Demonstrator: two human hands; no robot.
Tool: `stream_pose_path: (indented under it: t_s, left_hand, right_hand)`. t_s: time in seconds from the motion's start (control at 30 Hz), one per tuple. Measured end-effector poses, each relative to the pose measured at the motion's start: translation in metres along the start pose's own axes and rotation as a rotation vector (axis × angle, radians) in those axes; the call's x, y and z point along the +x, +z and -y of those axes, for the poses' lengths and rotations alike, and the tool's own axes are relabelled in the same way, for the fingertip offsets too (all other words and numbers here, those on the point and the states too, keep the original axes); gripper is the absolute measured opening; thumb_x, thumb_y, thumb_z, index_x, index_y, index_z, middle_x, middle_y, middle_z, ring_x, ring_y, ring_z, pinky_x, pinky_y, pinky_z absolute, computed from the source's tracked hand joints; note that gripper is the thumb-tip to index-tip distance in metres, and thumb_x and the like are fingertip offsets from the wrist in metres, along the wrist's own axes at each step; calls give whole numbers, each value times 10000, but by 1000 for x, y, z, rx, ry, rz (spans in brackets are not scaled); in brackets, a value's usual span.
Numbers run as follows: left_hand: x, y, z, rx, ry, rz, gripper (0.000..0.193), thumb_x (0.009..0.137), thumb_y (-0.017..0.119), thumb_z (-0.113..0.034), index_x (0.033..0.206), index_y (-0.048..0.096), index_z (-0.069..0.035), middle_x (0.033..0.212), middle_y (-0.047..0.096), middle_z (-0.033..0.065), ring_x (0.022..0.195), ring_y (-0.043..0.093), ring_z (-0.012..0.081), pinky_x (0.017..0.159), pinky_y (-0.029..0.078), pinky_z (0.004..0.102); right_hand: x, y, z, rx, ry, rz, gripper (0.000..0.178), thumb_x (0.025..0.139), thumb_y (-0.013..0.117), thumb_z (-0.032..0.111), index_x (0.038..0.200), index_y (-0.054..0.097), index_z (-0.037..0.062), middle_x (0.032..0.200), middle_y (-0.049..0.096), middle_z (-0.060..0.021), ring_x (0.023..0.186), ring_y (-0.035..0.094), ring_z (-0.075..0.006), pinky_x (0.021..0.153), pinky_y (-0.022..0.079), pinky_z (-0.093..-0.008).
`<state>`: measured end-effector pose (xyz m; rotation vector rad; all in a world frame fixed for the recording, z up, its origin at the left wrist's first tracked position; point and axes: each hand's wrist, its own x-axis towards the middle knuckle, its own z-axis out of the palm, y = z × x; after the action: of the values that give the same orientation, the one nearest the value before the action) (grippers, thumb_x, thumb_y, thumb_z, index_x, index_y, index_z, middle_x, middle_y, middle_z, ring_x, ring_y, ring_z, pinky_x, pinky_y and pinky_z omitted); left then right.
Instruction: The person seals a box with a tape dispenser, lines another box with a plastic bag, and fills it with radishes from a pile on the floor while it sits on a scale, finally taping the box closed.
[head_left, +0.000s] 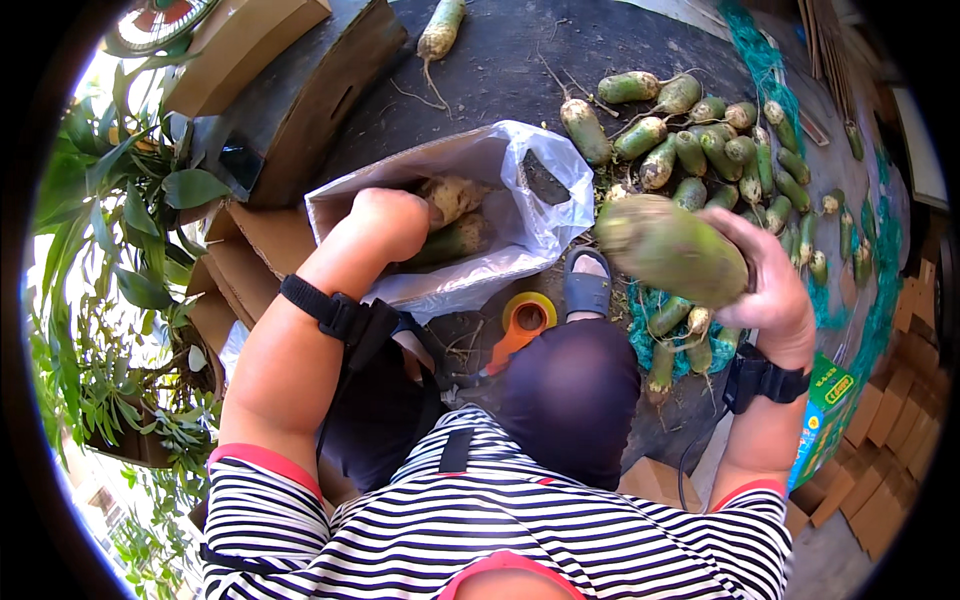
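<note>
My right hand grips a large green radish, smeared by motion, in the air to the right of a cardboard box. A clear plastic bag lines the box and folds out over its right side. Two green radishes lie inside, one with a pale, earthy end and a greener one nearer me. Over the box's left part, my left hand is closed beside these radishes. Its fingertips are hidden, so what they hold cannot be made out.
Many loose radishes cover the dark ground at the right, some on teal netting. An orange tape dispenser lies between my feet. Cardboard boxes and leafy plants stand left; flat cardboard pieces are stacked right.
</note>
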<state>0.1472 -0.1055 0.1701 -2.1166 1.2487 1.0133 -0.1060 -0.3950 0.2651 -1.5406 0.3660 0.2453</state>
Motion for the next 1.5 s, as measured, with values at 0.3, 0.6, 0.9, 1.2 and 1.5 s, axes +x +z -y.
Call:
stream_pose_path:
  t_s: [0.3, 0.6, 0.9, 1.2, 1.5]
  left_hand:
    - [-3, 0, 16, -9, -5, 34, 422, 902, 541, -163, 1304, 612, -272, 1184, 681, 61, 1103, 644, 249, 916, 506, 352]
    - [4, 23, 42, -250, 92, -10, 511, 881, 516, -86, 1378, 539, -204, 1237, 639, 153, 1153, 599, 323, 977, 468, 404]
    - [-70, 21, 80, -432, -119, -516, 209, 856, 583, -201, 922, 699, -40, 977, 693, 178, 968, 653, 362, 833, 530, 449]
    - [-85, 48, 103, -583, -267, -507, 387, 746, 746, -313, 959, 642, -6, 968, 682, 187, 944, 645, 365, 815, 519, 435]
    - [-78, 52, 104, -606, -220, -460, 356, 763, 751, -295, 960, 635, -22, 1010, 673, 183, 993, 631, 367, 826, 520, 444]
  right_hand:
    - [157, 160, 67, -1321, 116, 435, 416, 704, 640, 86, 1099, 647, -44, 1178, 576, -239, 1119, 559, -360, 935, 488, -411]
    - [213, 199, -40, -883, 274, 613, 494, 697, 672, 71, 1175, 596, -30, 1155, 645, -231, 1115, 607, -346, 934, 492, -387]
    - [223, 220, -59, -1375, 118, 530, 280, 805, 714, 162, 1051, 698, 30, 1017, 703, -173, 964, 677, -338, 850, 529, -420]
    - [244, 286, -21, -1633, -266, 498, 256, 883, 569, 147, 1086, 723, 118, 1054, 726, -93, 997, 697, -249, 805, 558, -376]
    - [284, 321, -77, -1740, -273, 358, 352, 850, 600, 229, 1176, 666, 113, 1254, 634, -158, 1164, 612, -288, 946, 483, -432]
